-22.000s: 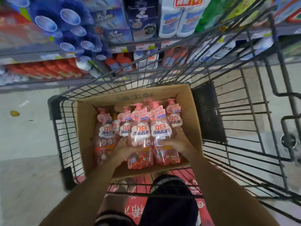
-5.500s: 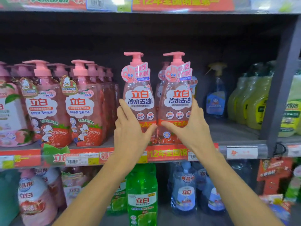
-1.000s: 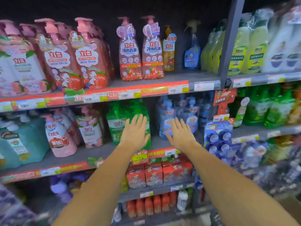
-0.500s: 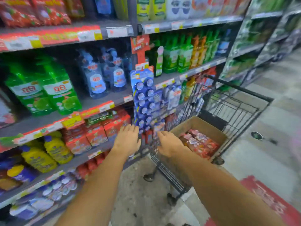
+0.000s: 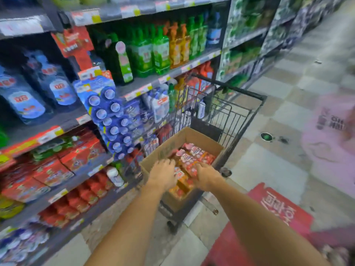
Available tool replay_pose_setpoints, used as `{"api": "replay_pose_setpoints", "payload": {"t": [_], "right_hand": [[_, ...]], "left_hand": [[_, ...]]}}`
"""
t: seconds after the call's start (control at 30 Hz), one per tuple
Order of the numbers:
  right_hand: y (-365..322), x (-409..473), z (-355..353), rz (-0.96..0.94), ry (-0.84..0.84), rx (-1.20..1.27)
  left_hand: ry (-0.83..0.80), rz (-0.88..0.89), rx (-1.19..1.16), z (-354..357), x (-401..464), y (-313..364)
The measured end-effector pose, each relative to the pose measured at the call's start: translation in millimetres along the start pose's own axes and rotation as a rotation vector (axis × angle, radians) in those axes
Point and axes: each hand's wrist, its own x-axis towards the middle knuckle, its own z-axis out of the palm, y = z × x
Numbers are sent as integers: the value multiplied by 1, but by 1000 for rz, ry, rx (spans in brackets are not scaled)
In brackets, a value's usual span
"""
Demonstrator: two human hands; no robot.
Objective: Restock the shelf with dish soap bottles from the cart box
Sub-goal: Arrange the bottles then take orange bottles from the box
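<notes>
Reaching down into the cardboard box, the left hand and right hand are settling over separate dish soap bottles, probably to lift two at once. Blur is hiding whether the fingers are gripping. The box is riding in the cart, parked beside the shelf for short carries.

Both hands over boxed bottles

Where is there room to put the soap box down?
Free: the tiled floor right of the cart, and the cart's far end beyond the box. Crowded: the shelves, and the box, where both hands reach the bottles.
</notes>
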Motion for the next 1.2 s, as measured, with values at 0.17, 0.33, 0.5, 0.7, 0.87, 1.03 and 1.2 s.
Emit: {"api": "replay_pose_setpoints", "payload": {"t": [0.17, 0.33, 0.5, 0.7, 0.87, 1.03, 1.2], "right_hand": [[75, 20, -12, -3, -40, 55], [130, 44, -15, -12, -105, 78], [146, 90, -18, -50, -141, 81], [171, 146, -16, -59, -225, 35], [184, 222, -28, -40, -271, 45], [190, 286, -21, -45, -421, 21], [190, 355, 2, -72, -503, -20]], "left_hand": [[-16, -30, -16, 12, 56, 68], [-105, -70, -17, 22, 90, 109], [-156, -107, -15, 25, 133, 113], [-283, -187, -115, 64, 185, 115], [-349, -209, -138, 80, 256, 100], [-465, -300, -169, 98, 311, 86], [-473, -368, -238, 121, 360, 67]]}}
